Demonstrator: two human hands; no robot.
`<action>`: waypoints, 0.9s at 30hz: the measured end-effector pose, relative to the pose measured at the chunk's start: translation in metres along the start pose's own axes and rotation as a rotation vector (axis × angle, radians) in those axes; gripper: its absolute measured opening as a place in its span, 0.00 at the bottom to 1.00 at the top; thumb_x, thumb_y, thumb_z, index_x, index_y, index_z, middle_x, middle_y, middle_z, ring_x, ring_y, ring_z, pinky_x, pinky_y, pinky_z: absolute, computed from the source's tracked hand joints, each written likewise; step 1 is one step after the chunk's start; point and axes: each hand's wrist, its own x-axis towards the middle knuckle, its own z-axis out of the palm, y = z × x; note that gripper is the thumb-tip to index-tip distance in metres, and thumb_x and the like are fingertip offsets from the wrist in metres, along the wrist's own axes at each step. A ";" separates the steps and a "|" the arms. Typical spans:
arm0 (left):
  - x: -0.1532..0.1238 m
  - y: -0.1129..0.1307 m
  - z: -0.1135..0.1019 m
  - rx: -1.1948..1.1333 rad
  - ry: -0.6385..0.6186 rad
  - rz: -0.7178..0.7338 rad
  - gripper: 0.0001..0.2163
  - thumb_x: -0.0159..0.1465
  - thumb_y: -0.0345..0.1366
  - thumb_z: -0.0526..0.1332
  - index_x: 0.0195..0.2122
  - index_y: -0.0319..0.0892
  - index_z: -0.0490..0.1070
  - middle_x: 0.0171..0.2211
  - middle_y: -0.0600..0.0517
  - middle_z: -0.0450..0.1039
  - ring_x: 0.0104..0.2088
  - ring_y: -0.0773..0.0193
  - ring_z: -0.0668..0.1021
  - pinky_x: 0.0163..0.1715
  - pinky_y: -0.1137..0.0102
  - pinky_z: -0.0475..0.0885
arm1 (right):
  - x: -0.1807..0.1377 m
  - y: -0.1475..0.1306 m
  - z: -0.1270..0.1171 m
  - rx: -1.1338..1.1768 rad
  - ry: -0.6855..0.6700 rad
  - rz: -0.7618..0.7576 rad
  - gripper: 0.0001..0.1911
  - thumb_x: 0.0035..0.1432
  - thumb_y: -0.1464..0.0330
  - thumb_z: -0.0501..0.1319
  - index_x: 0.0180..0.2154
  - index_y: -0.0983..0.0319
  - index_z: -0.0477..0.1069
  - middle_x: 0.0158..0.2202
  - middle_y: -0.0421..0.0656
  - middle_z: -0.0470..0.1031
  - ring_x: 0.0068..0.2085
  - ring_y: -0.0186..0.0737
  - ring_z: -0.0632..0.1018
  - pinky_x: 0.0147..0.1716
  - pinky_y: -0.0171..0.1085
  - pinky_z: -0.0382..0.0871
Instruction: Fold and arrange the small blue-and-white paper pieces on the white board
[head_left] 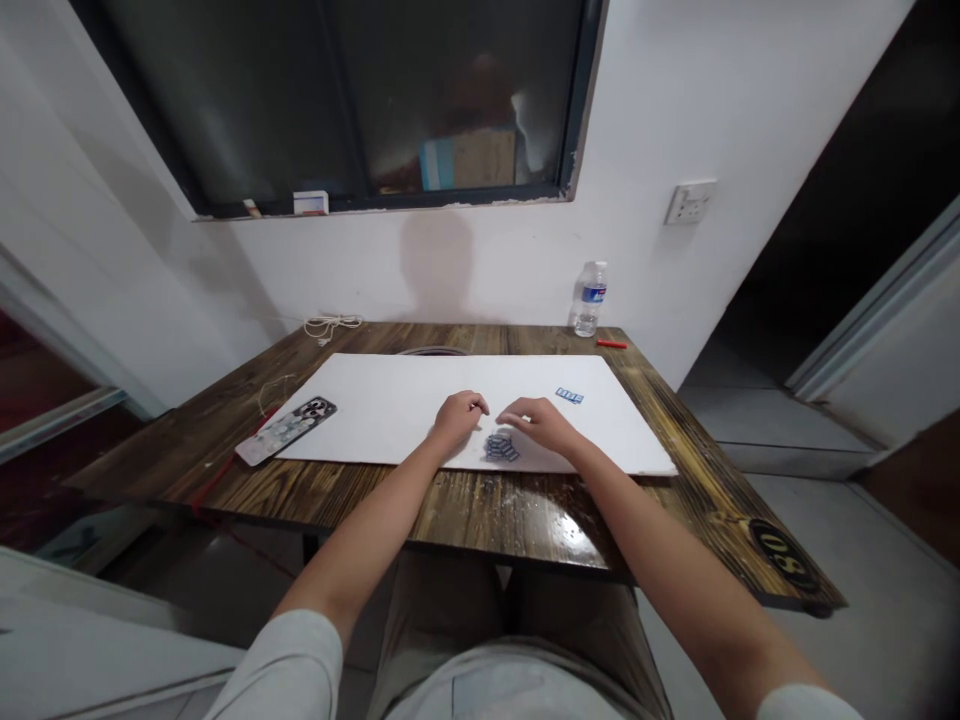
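Note:
A white sheet [390, 400] lies on a dark wooden table [480, 505]. Both my hands rest near its front edge, over a small pile of blue pieces [501, 447]. My left hand [457, 417] is curled, fingertips pinched together; what it holds is too small to make out. My right hand [536, 420] lies just right of the pile, fingers bent toward the left hand, tips close to it. A short row of blue pieces [569, 396] sits apart on the sheet, further right and back.
A phone [286, 430] lies at the sheet's left corner. A white cable [330, 324], a water bottle [589, 298] and a red pen [611, 344] are at the table's back edge by the wall. A doorway opens to the right.

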 end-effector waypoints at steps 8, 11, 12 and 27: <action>-0.001 0.005 0.000 0.007 -0.129 0.131 0.14 0.55 0.27 0.54 0.34 0.42 0.79 0.37 0.51 0.77 0.37 0.62 0.76 0.43 0.68 0.71 | -0.003 0.036 -0.007 -0.305 0.002 0.160 0.10 0.53 0.66 0.68 0.39 0.59 0.81 0.41 0.46 0.79 0.42 0.43 0.76 0.45 0.37 0.66; -0.003 0.008 0.000 0.020 -0.183 0.146 0.14 0.56 0.27 0.55 0.36 0.42 0.79 0.38 0.50 0.77 0.40 0.61 0.76 0.44 0.68 0.70 | -0.003 0.036 -0.003 -0.381 -0.082 0.117 0.09 0.56 0.67 0.65 0.39 0.60 0.81 0.40 0.46 0.78 0.41 0.42 0.76 0.44 0.36 0.66; -0.003 0.009 0.000 0.026 -0.189 0.148 0.14 0.56 0.27 0.55 0.36 0.42 0.79 0.38 0.50 0.77 0.40 0.61 0.76 0.45 0.68 0.70 | -0.002 0.034 -0.003 -0.414 -0.105 0.100 0.09 0.57 0.69 0.64 0.39 0.60 0.81 0.39 0.47 0.78 0.41 0.42 0.76 0.43 0.35 0.66; -0.001 0.004 0.000 0.018 -0.078 0.117 0.12 0.55 0.25 0.55 0.30 0.42 0.78 0.35 0.52 0.77 0.37 0.63 0.77 0.42 0.70 0.70 | 0.000 0.026 0.002 -0.357 -0.023 0.243 0.09 0.54 0.74 0.60 0.36 0.62 0.78 0.39 0.47 0.78 0.41 0.41 0.75 0.40 0.33 0.63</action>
